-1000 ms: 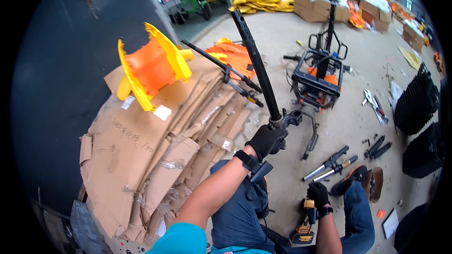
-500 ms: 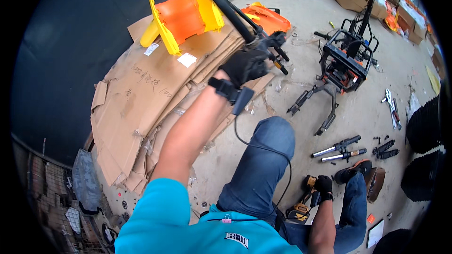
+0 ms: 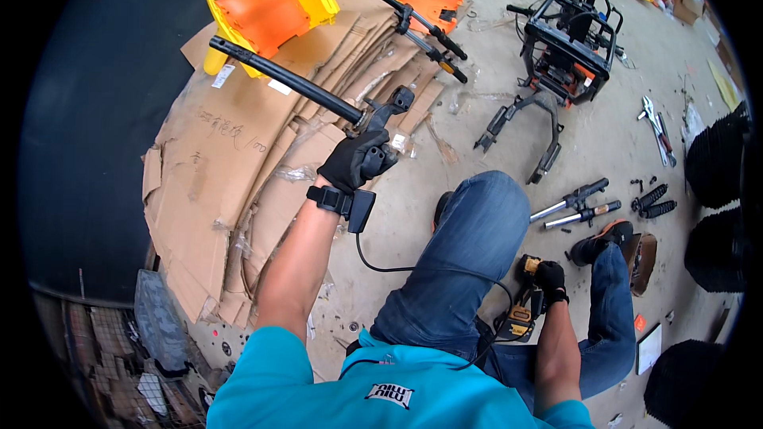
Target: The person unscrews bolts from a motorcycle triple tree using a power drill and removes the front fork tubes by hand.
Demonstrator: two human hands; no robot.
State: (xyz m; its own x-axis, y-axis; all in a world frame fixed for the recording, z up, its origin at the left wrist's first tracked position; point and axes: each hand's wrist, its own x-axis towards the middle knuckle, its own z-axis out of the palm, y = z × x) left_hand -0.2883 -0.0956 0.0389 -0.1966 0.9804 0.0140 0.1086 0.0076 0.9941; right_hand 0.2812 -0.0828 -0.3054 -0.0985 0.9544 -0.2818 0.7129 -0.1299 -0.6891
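Currently, from my remote seat, I am working off the head view alone. My left hand (image 3: 355, 162) is gripping the stem (image 3: 286, 82) at its yoke (image 3: 388, 111), black-gloved fingers curling round the heavy end. I am judging that hold to be for balance: the weight is seemingly sitting near the palm, while the tube is slanting up and leftward over the cardboard (image 3: 203, 214). I am not able to tell whether its tip is touching anything.

My right hand (image 3: 550, 277) is closing round the upper part of the drill (image 3: 518, 314), down beside the bent right leg; how firmly, I am unable to tell. The battery end is pointing toward the body, probably so the tool is staying close and out of the stem's way.

On the floor ahead, the frame (image 3: 566, 46) is standing apart. Fork legs (image 3: 568, 200) are lying side by side near the right shoe (image 3: 604, 240), shocks (image 3: 656, 202) just beyond, and wrenches (image 3: 656, 129) farther out; I am reading that as sorting within reach. Panels (image 3: 265, 6) are resting on the cardboard, perhaps for protecting their paint.
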